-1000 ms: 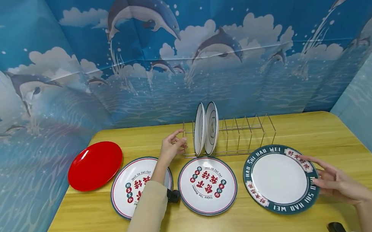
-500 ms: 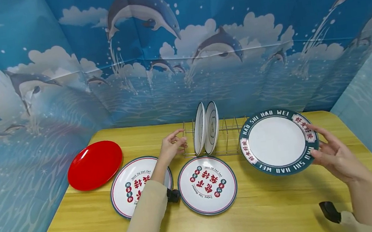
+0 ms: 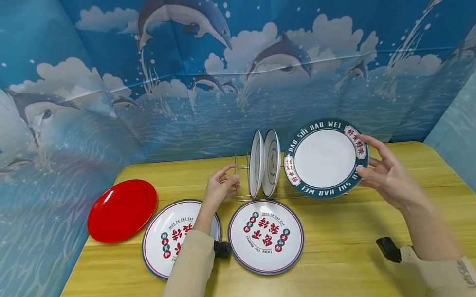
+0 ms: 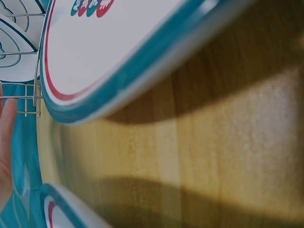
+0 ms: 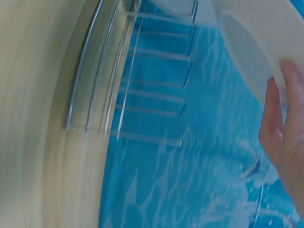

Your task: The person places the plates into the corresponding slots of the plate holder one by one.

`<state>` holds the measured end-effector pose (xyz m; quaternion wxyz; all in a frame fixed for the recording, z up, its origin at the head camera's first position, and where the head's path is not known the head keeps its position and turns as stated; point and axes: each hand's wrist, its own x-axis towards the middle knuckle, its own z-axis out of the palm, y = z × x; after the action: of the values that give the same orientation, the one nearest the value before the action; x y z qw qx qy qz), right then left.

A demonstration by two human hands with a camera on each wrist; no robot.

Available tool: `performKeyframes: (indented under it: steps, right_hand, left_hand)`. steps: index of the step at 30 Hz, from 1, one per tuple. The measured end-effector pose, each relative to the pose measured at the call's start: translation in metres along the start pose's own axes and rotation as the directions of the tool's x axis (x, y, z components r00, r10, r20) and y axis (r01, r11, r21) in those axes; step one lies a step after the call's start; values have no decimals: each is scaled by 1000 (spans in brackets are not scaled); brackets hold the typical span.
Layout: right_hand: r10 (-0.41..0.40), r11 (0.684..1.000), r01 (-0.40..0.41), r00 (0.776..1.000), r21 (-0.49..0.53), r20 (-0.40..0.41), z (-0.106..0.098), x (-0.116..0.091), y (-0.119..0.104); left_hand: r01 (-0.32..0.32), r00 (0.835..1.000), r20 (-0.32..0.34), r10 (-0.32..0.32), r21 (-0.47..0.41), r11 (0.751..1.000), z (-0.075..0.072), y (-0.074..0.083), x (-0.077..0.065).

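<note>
My right hand (image 3: pixel 386 175) holds a white plate (image 3: pixel 325 163) with a wide green lettered rim by its right edge, thumb on the face. Raised off the table, the plate is tilted up and overlaps the right part of the wire dish rack (image 3: pixel 293 194) in the head view. Its pale underside (image 5: pixel 247 42) shows in the right wrist view. At the rack's left end, my left hand (image 3: pixel 218 190) pinches the end wire. Two dark-rimmed plates, a left one (image 3: pixel 255 166) and a right one (image 3: pixel 271 164), stand upright in the rack's left slots.
A white plate with red lettering (image 3: pixel 250 252) lies in front of the rack. A similar plate (image 3: pixel 154 248) to its left is partly covered by my left forearm. Further left lies a red plate (image 3: pixel 121 210). A dolphin-print cloth (image 3: pixel 200 123) hangs behind the wooden table (image 3: pixel 343 264).
My right hand has lifted the green-rimmed plate off the table, tilted it up and carried it back and left to the rack. The left hand has stayed at the rack's end.
</note>
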<state>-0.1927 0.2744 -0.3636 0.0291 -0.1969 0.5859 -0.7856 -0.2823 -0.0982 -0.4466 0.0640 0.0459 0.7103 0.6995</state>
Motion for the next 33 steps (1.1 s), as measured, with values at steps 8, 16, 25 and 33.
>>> performKeyframes:
  steps: [8, 16, 25, 33]
  right_hand:
    - [-1, 997, -5, 997, -79, -80, 26, 22, 2]
    - [-16, 949, -34, 988, -314, -154, 47, 36, 6]
    - [-82, 834, -36, 979, -551, -188, 62, 47, 22]
    - [-119, 793, -34, 971, -608, -210, 76, 55, 30]
  left_hand:
    - [-7, 1000, 6, 7, 0, 1000, -1, -1, 0]
    - [-6, 1000, 6, 6, 4, 1000, -1, -1, 0]
    - [-4, 1000, 3, 4, 10, 1000, 0, -1, 0]
    - [-6, 1000, 1, 6, 6, 1000, 0, -2, 0]
